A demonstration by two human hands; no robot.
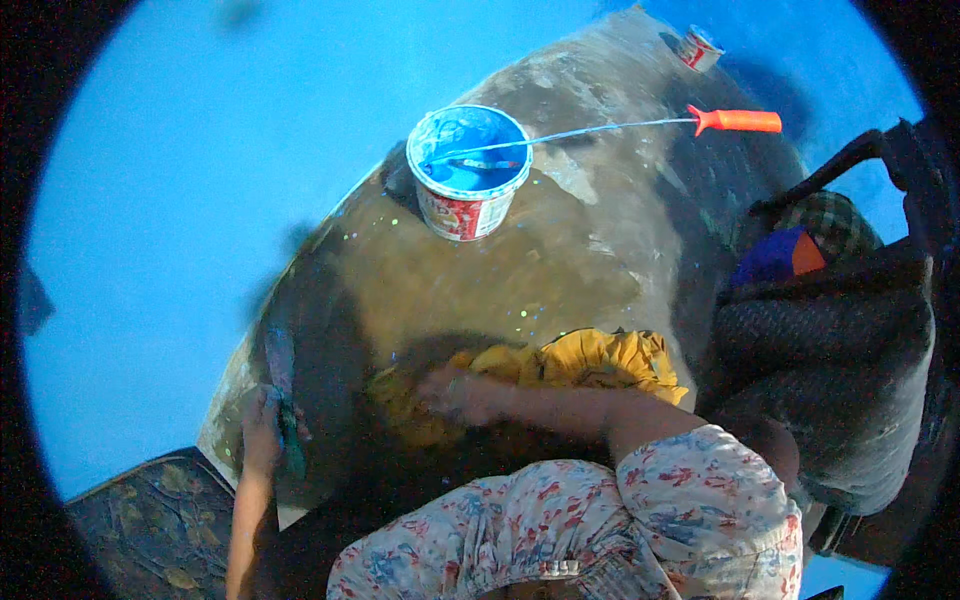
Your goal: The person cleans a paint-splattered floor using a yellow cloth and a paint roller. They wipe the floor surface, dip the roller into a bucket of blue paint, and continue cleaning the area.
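Clasps a slim greenish tool in the left hand, fingers curled round it, with a paler flat end pointing away past the fingertips; too dark to name by kind. To the right of that hand, lays a bare limb across a bunched yellow cloth — cannot tell forearm from folded shin here, so cannot place the right hand or judge its grip. Spreads floral clothing nearer, also to the left hand's right.

Well beyond the left hand and rightward, stands upright on the grey-brown surface: an open bucket, wet-looking blue paint inside. Rests a roller in it, rod over the rim, orange handle jutting out farther right of the hand with no visible support. Farthest off, shows a small cup.

Could go wrong chiefly at that overhang: if bumped by an arm or knee, could swing the roller out, or tip the bucket and splash toward the yellow cloth. Could also smear cloth or clothing with the greenish tool, if wet — cannot tell. Could drag the cloth askew by shifting the limb carelessly.
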